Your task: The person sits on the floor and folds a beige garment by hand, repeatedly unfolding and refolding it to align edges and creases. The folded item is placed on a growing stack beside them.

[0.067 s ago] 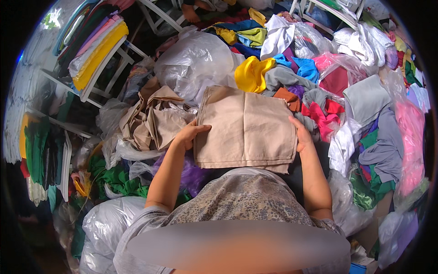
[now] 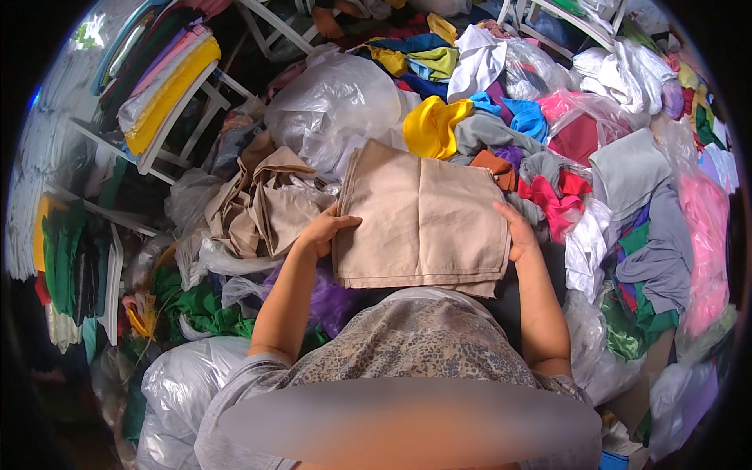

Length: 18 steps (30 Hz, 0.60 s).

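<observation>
A stack of folded beige cloth (image 2: 419, 223) lies across my lap, its layered edges showing along the near side and a crease down the middle. At its left edge my left hand (image 2: 325, 229) grips it, thumb on top and fingers hidden underneath. My right hand (image 2: 515, 231) holds the right edge, with the thumb at the upper corner and the other fingers at the side. Just left of the stack sits a crumpled heap of the same beige cloth (image 2: 270, 200), partly in clear plastic.
A large clear plastic bag (image 2: 337, 102) lies beyond the stack, beside a bright yellow cloth (image 2: 435, 125). Coloured cloths and bags pile up on the right, including a grey cloth (image 2: 658, 254). White stools (image 2: 180, 117) bear folded cloths on the left. A person's hand (image 2: 327, 23) shows at the far edge.
The far left corner of the beige stack has risen slightly, and my right thumb has shifted a little at the right edge. Otherwise the scene looks the same.
</observation>
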{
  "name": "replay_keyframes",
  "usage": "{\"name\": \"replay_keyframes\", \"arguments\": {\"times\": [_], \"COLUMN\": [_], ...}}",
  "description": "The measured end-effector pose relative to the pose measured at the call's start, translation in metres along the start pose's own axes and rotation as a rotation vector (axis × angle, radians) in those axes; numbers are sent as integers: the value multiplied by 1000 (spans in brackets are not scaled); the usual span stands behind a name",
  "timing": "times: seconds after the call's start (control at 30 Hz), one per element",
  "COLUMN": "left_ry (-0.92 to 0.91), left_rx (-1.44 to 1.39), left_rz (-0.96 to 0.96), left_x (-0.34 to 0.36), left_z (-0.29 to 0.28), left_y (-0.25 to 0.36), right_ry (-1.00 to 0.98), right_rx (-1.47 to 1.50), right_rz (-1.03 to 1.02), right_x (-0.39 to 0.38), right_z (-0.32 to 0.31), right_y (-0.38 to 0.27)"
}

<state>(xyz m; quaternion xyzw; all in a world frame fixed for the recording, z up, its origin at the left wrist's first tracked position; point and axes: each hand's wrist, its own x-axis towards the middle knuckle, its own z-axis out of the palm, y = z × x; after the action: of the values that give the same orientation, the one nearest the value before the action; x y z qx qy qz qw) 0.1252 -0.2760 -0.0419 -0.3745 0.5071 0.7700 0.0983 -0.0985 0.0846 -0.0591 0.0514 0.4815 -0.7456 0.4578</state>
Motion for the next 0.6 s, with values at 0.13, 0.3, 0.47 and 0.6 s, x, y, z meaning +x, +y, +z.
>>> {"name": "replay_keyframes", "arguments": {"times": [0.13, 0.3, 0.47, 0.6], "left_ry": [-76, -244, -346, -238], "left_rx": [-49, -147, -38, -55], "left_rz": [132, 262, 410, 319], "left_x": [-13, -16, -32, -44], "left_z": [19, 36, 64, 60], "left_y": [28, 89, 155, 168], "right_ry": [-64, -159, -138, -98], "right_rx": [-165, -46, 136, 122], "right_rz": [-141, -250, -134, -139], "right_x": [-10, -20, -43, -55], "right_z": [16, 34, 50, 47], "right_y": [-16, -54, -103, -117]}}
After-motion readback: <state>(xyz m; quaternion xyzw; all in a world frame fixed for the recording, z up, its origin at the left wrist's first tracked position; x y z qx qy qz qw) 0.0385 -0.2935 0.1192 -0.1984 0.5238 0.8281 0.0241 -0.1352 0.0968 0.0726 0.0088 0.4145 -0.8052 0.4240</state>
